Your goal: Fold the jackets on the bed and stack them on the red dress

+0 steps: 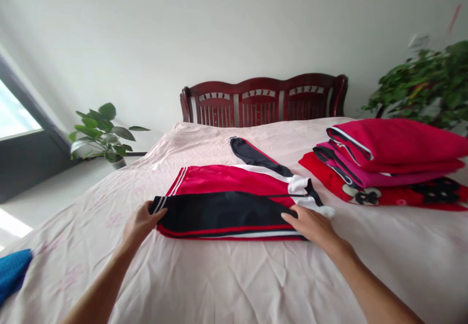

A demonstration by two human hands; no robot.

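A red, white and navy track jacket (234, 178) lies on the bed with its collar toward the right. Its near sleeve is folded in along the front edge, dark side up. My left hand (141, 219) pinches the striped cuff of that sleeve between thumb and fingers. At the sleeve's other end, near the shoulder, my right hand (309, 221) grips the navy cloth with thumb and fingertips; its fingers are partly hidden. The far sleeve stretches out toward the headboard.
Folded red and pink clothes (402, 143) form a stack on the right. A blue cloth (12, 270) lies at the left edge. The pale pink bedsheet (219, 285) is wrinkled. Behind stand a dark wooden headboard (258, 102) and two plants, one potted plant (104, 129) on the floor.
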